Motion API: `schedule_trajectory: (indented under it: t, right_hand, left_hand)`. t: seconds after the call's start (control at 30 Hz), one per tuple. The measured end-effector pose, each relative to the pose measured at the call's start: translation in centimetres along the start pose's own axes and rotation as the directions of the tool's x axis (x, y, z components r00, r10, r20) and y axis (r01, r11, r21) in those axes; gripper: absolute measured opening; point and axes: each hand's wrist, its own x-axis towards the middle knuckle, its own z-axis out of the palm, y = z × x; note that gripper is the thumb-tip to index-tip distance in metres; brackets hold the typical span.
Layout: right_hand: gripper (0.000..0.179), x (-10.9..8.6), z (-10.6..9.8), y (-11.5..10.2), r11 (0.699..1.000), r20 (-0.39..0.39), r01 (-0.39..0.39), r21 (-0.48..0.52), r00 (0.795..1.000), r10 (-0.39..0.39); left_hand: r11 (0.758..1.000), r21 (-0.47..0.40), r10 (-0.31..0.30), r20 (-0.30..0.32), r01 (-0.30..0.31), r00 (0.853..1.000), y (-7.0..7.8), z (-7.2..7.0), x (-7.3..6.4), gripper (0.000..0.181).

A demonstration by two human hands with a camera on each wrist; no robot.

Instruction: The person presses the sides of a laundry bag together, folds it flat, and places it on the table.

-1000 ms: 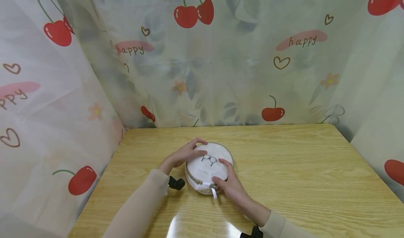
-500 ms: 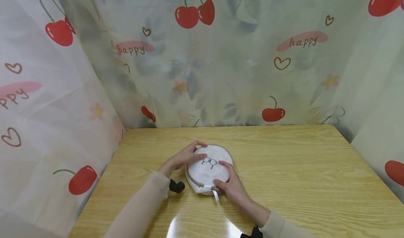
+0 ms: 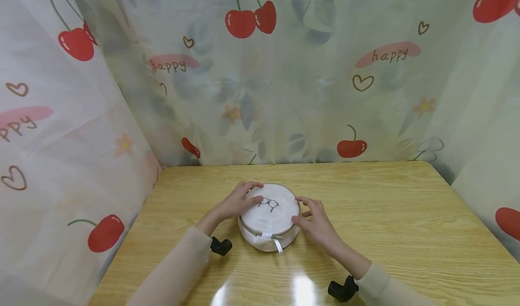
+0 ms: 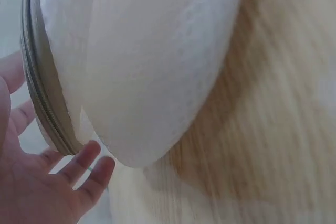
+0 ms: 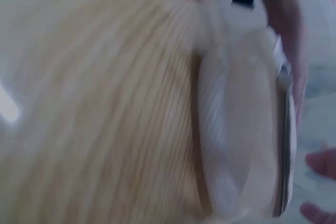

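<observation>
A round white mesh laundry bag (image 3: 273,218) lies on the table, a small line-drawn animal on its top. A grey zip (image 4: 39,87) runs round the upper rim, and a white fabric tab (image 3: 278,245) hangs at the front. On the bag's left side my left hand (image 3: 237,202) rests with its thumb and fingertips over the top edge; the left wrist view shows its fingers spread and loosely bent by the rim. My right hand (image 3: 318,222) is at the right edge, thumb and index finger apart, with their tips close to the rim.
The wood-grain table (image 3: 386,215) extends around the bag. Patterned curtain (image 3: 284,85) hangs behind the table and along both sides. Black wrist mounts (image 3: 343,289) sit beneath the cuffs of both beige sleeves (image 3: 174,265).
My right hand has let go of the bag's top and moved right to its edge. The left hand has shifted slightly left. The bag's front side now shows more.
</observation>
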Motion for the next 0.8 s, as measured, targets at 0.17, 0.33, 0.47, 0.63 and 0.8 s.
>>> schedule_trajectory:
  t: [0.17,0.33,0.47,0.63,0.8]
  right_hand:
    - [0.066,1.8,-0.8,1.1,0.944,0.085,0.264,-0.199,0.964,-0.252]
    - [0.073,3.4,-1.2,1.6,0.885,0.214,0.377,-0.273,0.921,-0.326]
    - [0.078,4.3,-1.1,1.7,0.888,0.302,0.374,-0.267,0.908,-0.291]
    - [0.079,5.0,-0.6,2.2,0.884,0.383,0.371,-0.285,0.889,-0.250]
    - [0.078,5.1,-0.3,2.7,0.838,0.429,0.421,-0.347,0.866,-0.258]
  left_hand:
    - [1.000,0.010,0.005,0.011,-0.005,1.000,0.6,0.0,-1.4,0.053]
    - [0.995,0.085,0.043,0.021,-0.044,0.999,1.1,0.2,-2.5,0.071]
    - [0.980,0.184,0.060,0.061,-0.071,0.996,0.8,0.9,-3.0,0.087]
    - [0.939,0.323,0.090,0.111,-0.121,0.990,0.4,1.7,-3.4,0.101]
    - [0.904,0.401,0.097,0.142,-0.146,0.985,0.2,2.3,-3.8,0.103]
